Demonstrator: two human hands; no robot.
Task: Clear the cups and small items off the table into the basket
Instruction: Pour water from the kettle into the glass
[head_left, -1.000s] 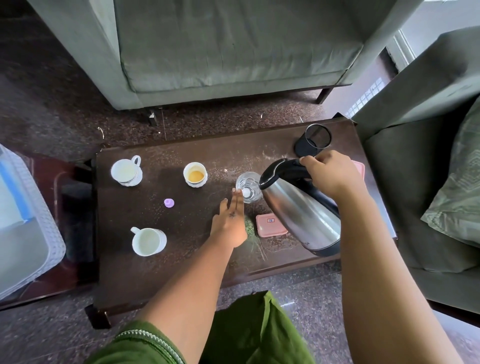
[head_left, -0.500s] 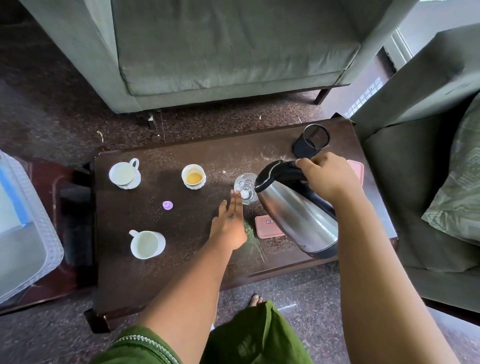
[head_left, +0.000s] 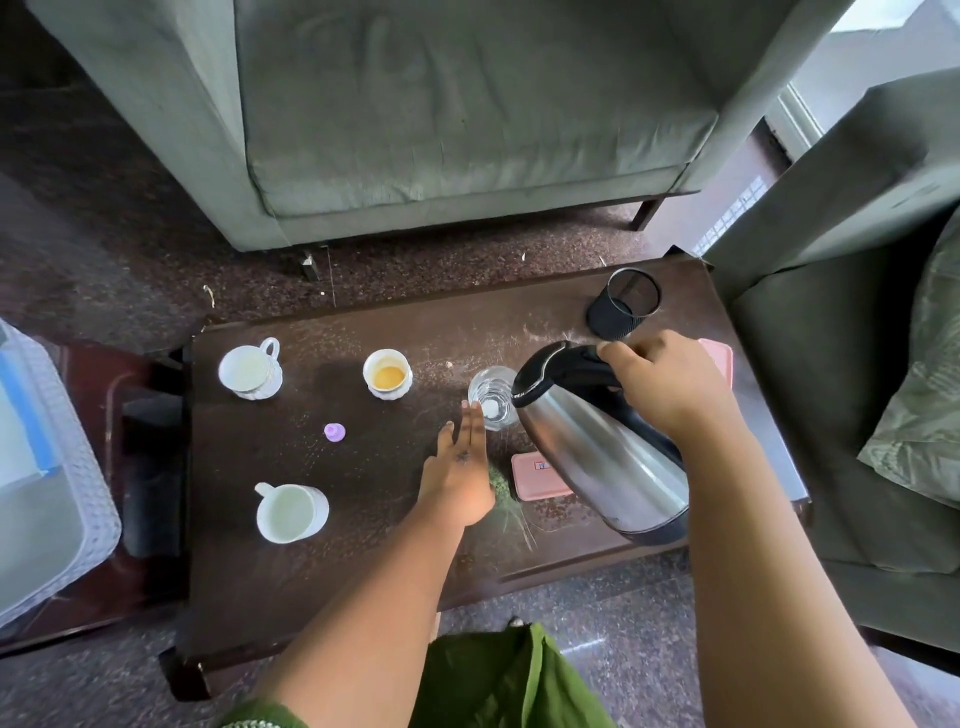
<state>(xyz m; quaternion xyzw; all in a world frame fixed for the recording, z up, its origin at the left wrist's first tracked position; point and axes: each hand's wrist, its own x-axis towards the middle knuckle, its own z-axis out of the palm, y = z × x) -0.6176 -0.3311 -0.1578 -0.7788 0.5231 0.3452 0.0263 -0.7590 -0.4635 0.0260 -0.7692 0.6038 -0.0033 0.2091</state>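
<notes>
My right hand (head_left: 667, 387) grips the black handle of a steel kettle (head_left: 597, 452), tilted with its spout over a clear glass (head_left: 491, 397). With fingers straight, my left hand (head_left: 460, 470) lies flat beside the glass, its fingertips at the glass's base. On the dark table (head_left: 363, 571) stand a white cup (head_left: 250, 368) at the back left, a cup with yellow liquid (head_left: 388, 374) and a white mug (head_left: 291, 513) in front. A small purple cap (head_left: 334, 432) lies between them. A white basket (head_left: 57, 467) sits at the left edge.
A pink lidded box (head_left: 535, 475) lies under the kettle, another pink item (head_left: 719, 358) behind my right hand. A black mesh cup (head_left: 623, 301) stands at the table's back right. Grey sofas (head_left: 467, 114) border the table at the back and right.
The kettle has tipped a little further toward the glass. My left hand stays beside the glass.
</notes>
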